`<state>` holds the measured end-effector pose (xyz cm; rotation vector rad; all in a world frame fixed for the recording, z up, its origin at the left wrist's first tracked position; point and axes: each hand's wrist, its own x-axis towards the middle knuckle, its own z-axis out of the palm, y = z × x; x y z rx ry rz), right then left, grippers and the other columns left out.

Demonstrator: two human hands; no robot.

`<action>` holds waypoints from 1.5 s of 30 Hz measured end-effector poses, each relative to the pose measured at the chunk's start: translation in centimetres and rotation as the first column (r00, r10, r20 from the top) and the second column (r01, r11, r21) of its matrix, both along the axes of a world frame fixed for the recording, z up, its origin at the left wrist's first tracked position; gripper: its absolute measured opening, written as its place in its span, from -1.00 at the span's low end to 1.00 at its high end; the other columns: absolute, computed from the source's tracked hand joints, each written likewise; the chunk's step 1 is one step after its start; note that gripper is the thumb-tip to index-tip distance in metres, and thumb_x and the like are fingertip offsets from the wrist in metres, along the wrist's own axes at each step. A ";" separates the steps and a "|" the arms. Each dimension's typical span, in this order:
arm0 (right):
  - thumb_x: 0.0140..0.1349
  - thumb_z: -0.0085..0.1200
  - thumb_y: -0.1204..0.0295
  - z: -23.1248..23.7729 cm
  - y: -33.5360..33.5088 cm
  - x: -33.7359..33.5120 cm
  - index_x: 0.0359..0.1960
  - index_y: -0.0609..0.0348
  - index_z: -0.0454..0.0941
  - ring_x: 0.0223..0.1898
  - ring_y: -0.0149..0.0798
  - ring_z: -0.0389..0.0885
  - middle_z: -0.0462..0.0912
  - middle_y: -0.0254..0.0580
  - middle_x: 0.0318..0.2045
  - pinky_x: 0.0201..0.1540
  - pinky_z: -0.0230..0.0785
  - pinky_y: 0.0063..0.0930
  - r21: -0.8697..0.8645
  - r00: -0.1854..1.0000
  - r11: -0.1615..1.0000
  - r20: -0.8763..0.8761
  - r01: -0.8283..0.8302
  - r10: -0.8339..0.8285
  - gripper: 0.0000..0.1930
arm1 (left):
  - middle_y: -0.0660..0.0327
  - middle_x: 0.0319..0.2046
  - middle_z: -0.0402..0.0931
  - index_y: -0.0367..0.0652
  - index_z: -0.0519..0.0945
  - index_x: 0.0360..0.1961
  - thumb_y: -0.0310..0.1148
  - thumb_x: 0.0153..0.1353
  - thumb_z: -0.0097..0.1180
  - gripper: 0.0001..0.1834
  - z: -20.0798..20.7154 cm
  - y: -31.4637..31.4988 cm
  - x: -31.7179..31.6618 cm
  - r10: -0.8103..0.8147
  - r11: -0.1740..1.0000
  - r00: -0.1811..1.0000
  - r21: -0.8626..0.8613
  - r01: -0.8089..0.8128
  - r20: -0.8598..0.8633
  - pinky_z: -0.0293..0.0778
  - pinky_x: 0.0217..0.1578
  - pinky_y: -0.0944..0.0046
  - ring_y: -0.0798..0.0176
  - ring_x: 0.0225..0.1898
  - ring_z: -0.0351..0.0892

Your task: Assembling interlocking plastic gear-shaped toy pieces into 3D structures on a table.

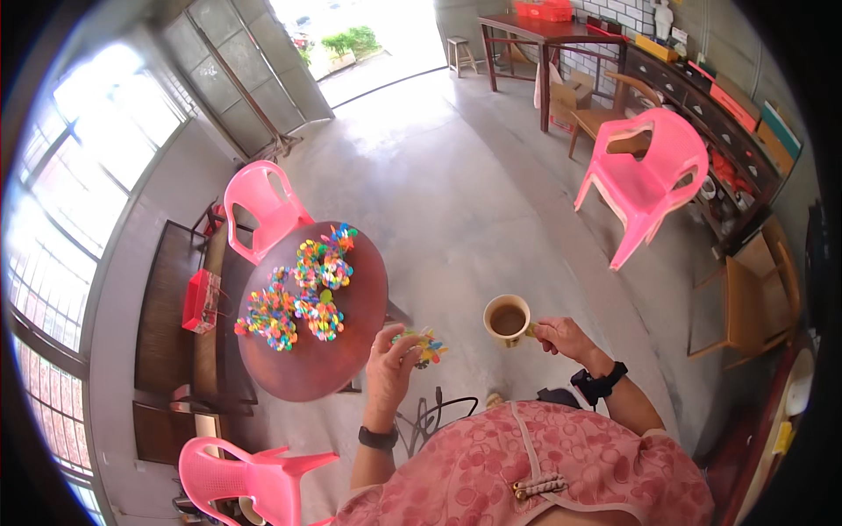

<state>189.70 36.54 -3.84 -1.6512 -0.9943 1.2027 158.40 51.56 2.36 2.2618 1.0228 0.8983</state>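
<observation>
My right hand [566,340] grips the handle of a cream mug [508,319], which is held out in front of me with a brown drink inside. In my left hand [391,361] is a small cluster of colourful plastic pieces [426,348], pinched between the fingers and partly hidden by them. Left of that hand stands a round brown table [303,382]. On it lie several bunches of multicoloured pieces [272,317], close together towards its far and left side.
Pink plastic chairs stand beyond the table [263,210], at the lower left [241,478] and at the right [645,175]. A dark bench [210,351] holds a red bag [202,301]. Black cables [427,416] lie on the floor near me. A wooden chair [745,294] stands far right.
</observation>
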 end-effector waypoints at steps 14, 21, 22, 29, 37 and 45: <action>0.32 -0.05 0.13 -0.4 38.3 17.7 -0.49 0.16 0.49 -0.60 -0.52 0.42 0.47 -0.40 -0.66 -0.55 0.30 -0.57 0.011 0.865 0.880 0.190 -0.475 0.464 -0.63 | 0.16 -0.12 0.49 -0.03 0.66 -0.25 -0.32 0.12 0.23 -0.84 -2.5 20.8 11.0 0.447 0.892 0.882 0.005 -0.451 -0.147 0.51 -0.28 0.23 0.14 -0.23 0.57; 0.31 -0.08 0.18 -0.5 56.0 21.1 -0.47 0.15 0.48 -0.61 -0.52 0.40 0.45 -0.38 -0.66 -0.54 0.29 -0.58 -0.065 0.780 0.779 0.019 -0.624 0.626 -0.68 | 0.13 -0.10 0.46 -0.06 0.64 -0.20 -0.26 0.17 0.21 -0.79 -1.6 30.2 13.2 0.650 0.750 0.740 -0.011 -0.661 -0.172 0.48 -0.20 0.19 0.09 -0.14 0.55; 0.30 -0.08 0.19 -0.8 58.7 21.2 -0.49 0.15 0.47 -0.62 -0.55 0.38 0.44 -0.40 -0.66 -0.55 0.28 -0.60 -0.024 0.775 0.775 -0.058 -0.631 0.629 -0.68 | 0.13 -0.10 0.46 -0.06 0.64 -0.20 -0.26 0.18 0.19 -0.80 -1.9 32.0 13.0 0.679 0.728 0.715 0.033 -0.684 -0.165 0.47 -0.20 0.17 0.08 -0.13 0.53; 0.29 -0.08 0.21 -0.6 77.0 17.8 -0.54 0.16 0.44 -0.63 -0.55 0.37 0.44 -0.39 -0.67 -0.60 0.24 -0.61 -0.057 0.687 0.692 0.086 -0.720 0.722 -0.68 | 0.14 -0.12 0.48 -0.07 0.63 -0.22 -0.25 0.17 0.19 -0.80 -3.9 47.9 9.5 0.773 0.621 0.613 -0.001 -0.784 -0.160 0.47 -0.21 0.15 0.06 -0.16 0.53; 0.33 -0.09 0.21 2.1 97.6 12.2 -0.53 0.18 0.43 -0.66 -0.53 0.36 0.45 -0.37 -0.69 -0.60 0.25 -0.60 -0.053 0.577 0.588 0.139 -0.807 0.805 -0.66 | 0.14 -0.12 0.47 -0.09 0.61 -0.23 -0.30 0.14 0.21 -0.81 -0.6 58.2 5.0 0.892 0.449 0.445 0.047 -0.892 -0.075 0.47 -0.25 0.16 0.03 -0.21 0.54; 0.37 -0.11 0.17 2.5 120.5 -0.6 -0.49 0.17 0.45 -0.63 -0.52 0.39 0.44 -0.39 -0.67 -0.58 0.26 -0.60 -0.036 0.245 0.258 0.212 -0.965 0.946 -0.64 | 0.14 -0.12 0.47 -0.12 0.62 -0.24 -0.32 0.13 0.23 -0.81 -1.5 64.7 3.7 0.990 0.080 0.077 0.020 -0.997 -0.115 0.48 -0.22 0.20 0.06 -0.14 0.54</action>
